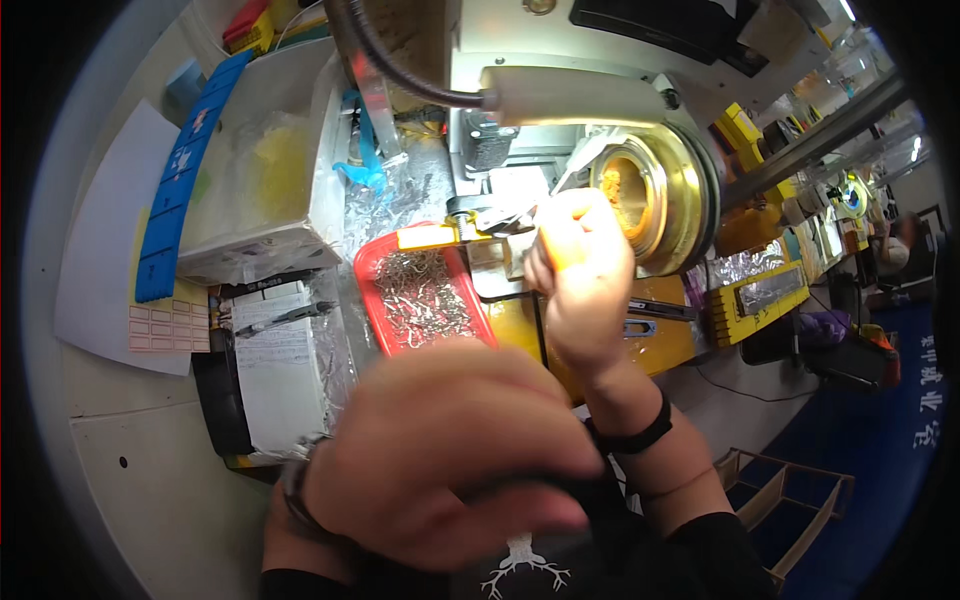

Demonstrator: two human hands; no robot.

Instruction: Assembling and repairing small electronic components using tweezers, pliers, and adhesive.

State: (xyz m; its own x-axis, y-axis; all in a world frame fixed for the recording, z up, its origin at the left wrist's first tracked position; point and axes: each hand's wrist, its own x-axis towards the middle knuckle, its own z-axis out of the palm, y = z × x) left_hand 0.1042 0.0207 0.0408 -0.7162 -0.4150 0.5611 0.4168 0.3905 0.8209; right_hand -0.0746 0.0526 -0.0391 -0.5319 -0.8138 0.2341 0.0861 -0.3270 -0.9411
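Observation:
My left hand (450, 440) looms large and blurred in the lower middle, a dark band on its wrist. Its thumb and curled fingertips are apart, with nothing visible between them. Farther off, my right hand (585, 265) is closed in a fist before a round brass-coloured machine head (665, 195) with an orange-lined opening. Whatever those fingers hold is hidden. Just above the fist, a pale pointed piece (590, 150) slants across the machine head. Left of my right hand lies a red tray (365, 285) full of small metal pieces (420, 295).
A lit lamp tube (575, 97) stretches over the machine. At the left stand a white box (320, 200) and a blue strip (185, 180). Beneath them lies a written sheet (280, 370) with a pen (285, 318). Yellow holders (760, 305) are at the right, and a wooden rack (770, 500) is below.

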